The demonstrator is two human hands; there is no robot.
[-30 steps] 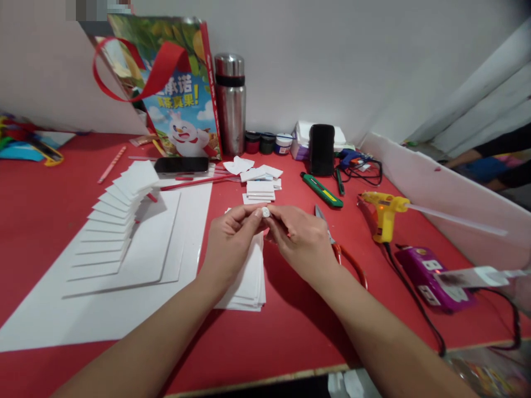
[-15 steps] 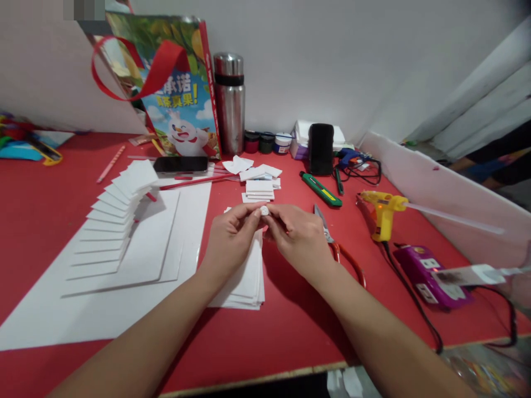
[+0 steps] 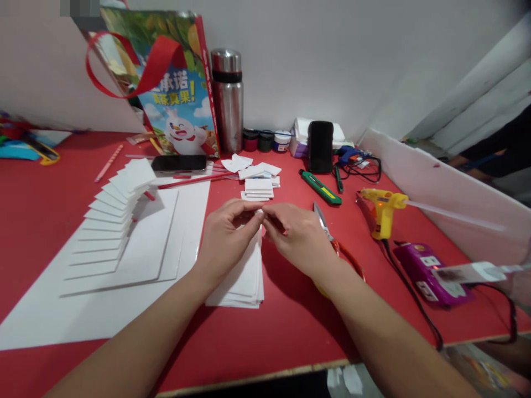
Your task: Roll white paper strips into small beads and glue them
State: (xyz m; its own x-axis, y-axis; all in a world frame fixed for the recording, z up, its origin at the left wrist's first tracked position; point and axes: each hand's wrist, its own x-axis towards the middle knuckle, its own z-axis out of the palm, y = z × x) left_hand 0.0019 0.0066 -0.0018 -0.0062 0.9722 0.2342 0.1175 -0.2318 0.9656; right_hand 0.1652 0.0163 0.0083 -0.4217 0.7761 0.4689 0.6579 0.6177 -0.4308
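My left hand (image 3: 224,235) and my right hand (image 3: 296,232) meet fingertip to fingertip above the red table. Both are closed in a pinch on a small white paper piece (image 3: 259,211), mostly covered by the fingers. Under my left hand lies a stack of white sheets (image 3: 236,290). Scissors (image 3: 322,220) with orange handles rest partly beneath my right hand and forearm. Just beyond the hands are small white cards (image 3: 258,187) in a loose pile. To the left, a curved stair of white cards (image 3: 110,215) stands on a white board (image 3: 164,260).
A yellow glue gun (image 3: 384,210) stands at right beside a purple power box (image 3: 427,271) with cords. Behind are a green cutter (image 3: 320,188), a black phone (image 3: 179,162), a steel flask (image 3: 229,110), paint jars (image 3: 266,142) and a printed bag (image 3: 178,99).
The fingertips have closed further over the white paper piece, whose round end showed before and is now mostly hidden. The view has shifted slightly. Scissors show a bit more.
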